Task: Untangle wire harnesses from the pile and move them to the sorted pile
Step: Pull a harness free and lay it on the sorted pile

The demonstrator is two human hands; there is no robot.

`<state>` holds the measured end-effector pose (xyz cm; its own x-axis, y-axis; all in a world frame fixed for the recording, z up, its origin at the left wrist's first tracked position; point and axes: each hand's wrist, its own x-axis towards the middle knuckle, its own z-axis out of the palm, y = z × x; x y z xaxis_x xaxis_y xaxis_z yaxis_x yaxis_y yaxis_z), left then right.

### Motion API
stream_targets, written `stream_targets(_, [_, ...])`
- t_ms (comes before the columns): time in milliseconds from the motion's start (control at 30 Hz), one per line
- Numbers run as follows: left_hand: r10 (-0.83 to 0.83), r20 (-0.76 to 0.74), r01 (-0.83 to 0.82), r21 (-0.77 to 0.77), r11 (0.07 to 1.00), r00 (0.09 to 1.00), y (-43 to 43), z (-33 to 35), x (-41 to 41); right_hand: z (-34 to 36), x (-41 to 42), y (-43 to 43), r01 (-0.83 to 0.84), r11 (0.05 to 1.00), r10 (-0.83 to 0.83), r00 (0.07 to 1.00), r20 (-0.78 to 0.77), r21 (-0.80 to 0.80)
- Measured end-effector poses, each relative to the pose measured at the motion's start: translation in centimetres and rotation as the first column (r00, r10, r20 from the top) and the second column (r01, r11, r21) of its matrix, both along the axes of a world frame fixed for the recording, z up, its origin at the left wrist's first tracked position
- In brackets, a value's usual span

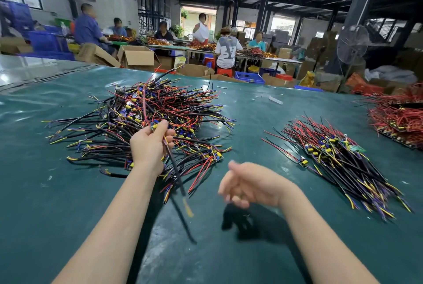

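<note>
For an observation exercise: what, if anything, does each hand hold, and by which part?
The left hand grips a wire harness at its middle, by the small board; red wires rise above, black cable hangs below. The right hand holds nothing.

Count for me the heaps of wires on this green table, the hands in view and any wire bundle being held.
Wire heaps: 3 (tangled pile, sorted pile, red pile at the far right)
Hands: 2 (left hand, right hand)
Held harness: 1, in the left hand
Total: 6
</note>
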<state>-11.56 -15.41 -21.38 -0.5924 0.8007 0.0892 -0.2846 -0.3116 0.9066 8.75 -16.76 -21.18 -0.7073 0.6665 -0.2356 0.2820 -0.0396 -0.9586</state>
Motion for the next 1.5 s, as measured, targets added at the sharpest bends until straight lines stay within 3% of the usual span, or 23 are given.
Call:
stream_targets(100, [-0.135,-0.052,0.136,0.005,0.991,0.989,-0.4,0.1,2.3,-0.4,0.8,0.9,0.285,0.959,-0.283,0.955,-0.088,0.004])
stream_targets(233, [-0.281,-0.108,0.284,0.013,0.959,0.954,-0.9,-0.1,4.9,-1.5,-2.4,-0.3,0.201,0.978,-0.194,0.975,-0.114,0.054])
stream_targets(367, [-0.299,-0.107,0.302,0.011,0.953,0.948,-1.3,-0.2,4.9,-1.0,-3.4,-0.9,0.159,0.986,-0.164,0.971,-0.176,-0.042])
stream_targets(533, [-0.331,-0.205,0.33,-0.04,0.943,0.921,-1.5,-0.3,4.7,-1.2,-3.4,-0.7,0.195,0.979,-0.199,0.976,-0.088,-0.051])
stream_targets(733, [-0.183,-0.11,0.178,-0.059,0.982,0.977,-0.7,-0.4,2.8,-1.9,-3.4,-1.0,0.094,0.976,-0.134,0.971,-0.199,-0.198])
stream_targets(867, [-0.167,-0.122,0.155,-0.104,0.982,0.978,-0.3,-0.8,1.9,-1.5,-3.7,-1.0,0.037,0.989,-0.066,0.976,-0.209,-0.141])
stream_targets(1067, [-0.015,-0.056,0.009,-0.105,0.994,0.998,0.5,-1.1,0.1,-2.2,-3.6,-0.8,0.111,0.981,-0.138,0.976,-0.172,-0.157])
stream_targets(1200, [0.062,0.017,-0.06,-0.061,0.996,0.998,0.5,-1.1,-0.9,-1.8,-3.3,-1.1,-0.047,0.976,-0.004,0.972,-0.233,-0.213])
stream_targets(1300, [0.048,0.044,-0.046,-0.048,0.998,0.998,0.6,-0.9,-1.0,-1.9,-3.5,-1.5,-0.124,0.977,0.091,0.978,-0.188,-0.175])
stream_targets(1400, [-0.081,0.051,0.085,-0.084,0.993,0.995,0.7,-0.7,-0.4,-2.0,-3.5,-1.6,-0.236,0.96,0.22,0.969,-0.115,-0.153])
stream_targets(1500, [-0.247,0.253,0.277,-0.088,0.957,0.935,0.6,0.0,-1.1,-1.6,-1.8,-0.9,-0.353,0.919,0.333,0.933,-0.133,-0.173])
